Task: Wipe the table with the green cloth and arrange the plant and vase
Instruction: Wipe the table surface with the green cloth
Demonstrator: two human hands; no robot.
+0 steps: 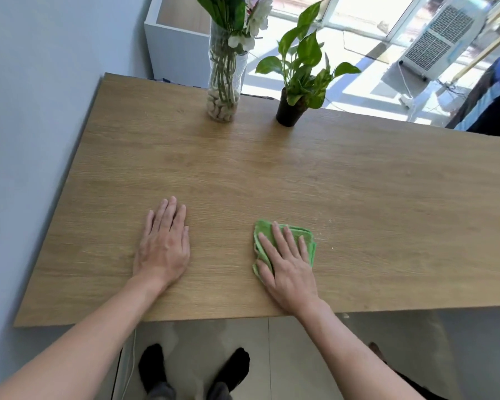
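- While the right hand (289,265) lies flat on the green cloth (283,245), its fingers are spread and pressing down rather than closed around anything; the grip is an open palm, pinning the cloth to the tabletop (272,174) near the near edge, somewhat right of the middle.
- The left hand (163,245) rests palm-down on bare wood, well apart from the cloth, fingers together and holding nothing.
- The cloth is folded into a small thick pad. It looks soft and limp, so it should slide easily under flat pressure, but it is likely to bunch or unfold if dragged by one corner. Keeping the whole palm over the folded layers seems the safest hold.
- A few pale crumbs (325,226) lie just beside the cloth's right edge, so wiping is apparently not finished there.
- The vase (224,82) stands near the far edge, left of centre. It is clear, tall and narrow, with pebbles in the bottom and long stems above. I judge it bottom-heavy yet fragile and probably slippery; taking it low around the body with a wrapped hand would suit better than touching the stems.
- The plant (300,67) sits in a small dark pot (289,112) near the far edge, beside the vase but not touching. It looks light and easily tipped; hold the pot, not the leaves.
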